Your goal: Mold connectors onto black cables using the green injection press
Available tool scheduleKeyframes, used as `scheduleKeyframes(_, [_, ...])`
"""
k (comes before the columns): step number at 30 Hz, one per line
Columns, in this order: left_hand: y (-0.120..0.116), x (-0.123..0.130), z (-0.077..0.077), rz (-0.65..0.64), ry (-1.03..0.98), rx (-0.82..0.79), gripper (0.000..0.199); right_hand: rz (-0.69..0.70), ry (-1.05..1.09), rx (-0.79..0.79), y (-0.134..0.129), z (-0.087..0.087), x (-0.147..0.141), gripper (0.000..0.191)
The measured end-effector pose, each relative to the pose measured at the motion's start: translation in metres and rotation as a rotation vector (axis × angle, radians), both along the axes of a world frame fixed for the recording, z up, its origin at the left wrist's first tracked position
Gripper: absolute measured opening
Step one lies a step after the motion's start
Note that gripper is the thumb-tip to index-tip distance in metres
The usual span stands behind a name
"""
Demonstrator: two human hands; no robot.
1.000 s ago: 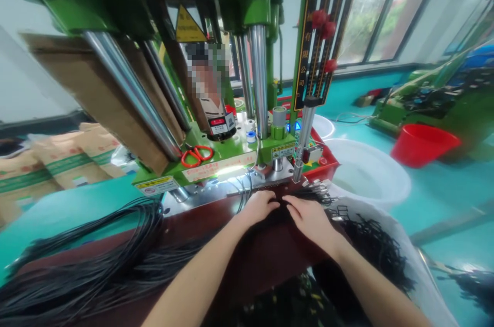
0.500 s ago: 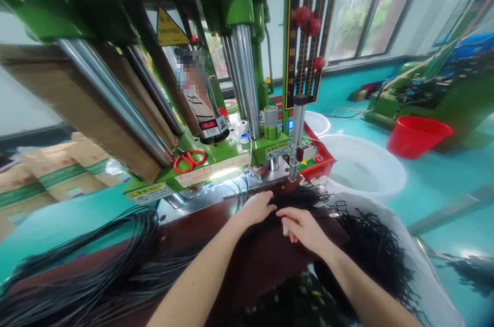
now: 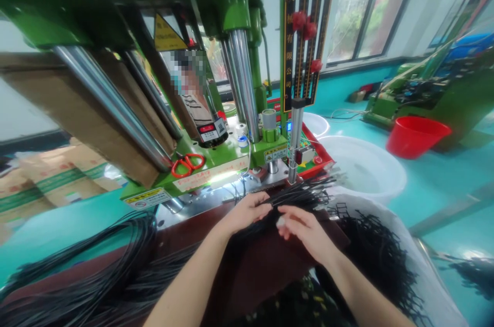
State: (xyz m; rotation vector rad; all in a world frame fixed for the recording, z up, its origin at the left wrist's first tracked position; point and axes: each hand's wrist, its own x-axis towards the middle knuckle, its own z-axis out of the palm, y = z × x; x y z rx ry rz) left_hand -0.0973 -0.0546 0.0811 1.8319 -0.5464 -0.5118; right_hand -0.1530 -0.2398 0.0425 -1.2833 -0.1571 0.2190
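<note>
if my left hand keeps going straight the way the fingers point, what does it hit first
Probably the bundle of black cables lying just past the left hand, whose fingertips already seem to touch it. Beyond that stands the green machine's metal post, though depth is unclear.

Red bucket (image 3: 416, 135), orange scissors (image 3: 188, 164)

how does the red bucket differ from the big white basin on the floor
The red bucket is bright red; the white basin is white. The red bucket looks narrower with tapering sides, while the white basin looks wider and shallower. The red bucket stands farther off beside a green machine; the white basin sits nearer, just beyond the black cables. Both are open-topped and stand upright on the teal floor.
</note>
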Motion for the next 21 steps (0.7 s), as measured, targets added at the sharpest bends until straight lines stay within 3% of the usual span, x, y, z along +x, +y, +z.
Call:
scheduleKeyframes(4, [-0.006, -0.014, 0.003, 0.061, -0.043, 0.054, 0.025, -0.085, -0.07, 0.415, -0.001, 0.022, 0.017, 0.036])
scheduleKeyframes(8, [-0.016, -0.048, 0.003, 0.08, -0.143, 0.222, 0.018, -0.146, -0.01, 0.513, -0.013, 0.045, 0.029, 0.02])
scheduleKeyframes(11, [-0.015, -0.08, 0.003, 0.115, -0.29, 0.4, 0.017, -0.079, -0.011, 0.408, -0.023, 0.054, 0.019, 0.019])
scheduleKeyframes(15, [-0.005, -0.112, 0.007, -0.07, -0.342, 0.512, 0.018, 0.232, -0.086, 0.204, -0.024, 0.057, -0.007, 0.02])
scheduleKeyframes(18, [-0.002, -0.122, 0.009, -0.234, -0.23, 0.355, 0.01, 0.405, -0.158, 0.033, -0.015, 0.052, -0.023, 0.02])
scheduleKeyframes(21, [-0.017, -0.124, 0.004, -0.254, 0.089, 0.008, 0.021, 0.387, -0.14, -0.091, -0.002, 0.041, -0.033, 0.02])
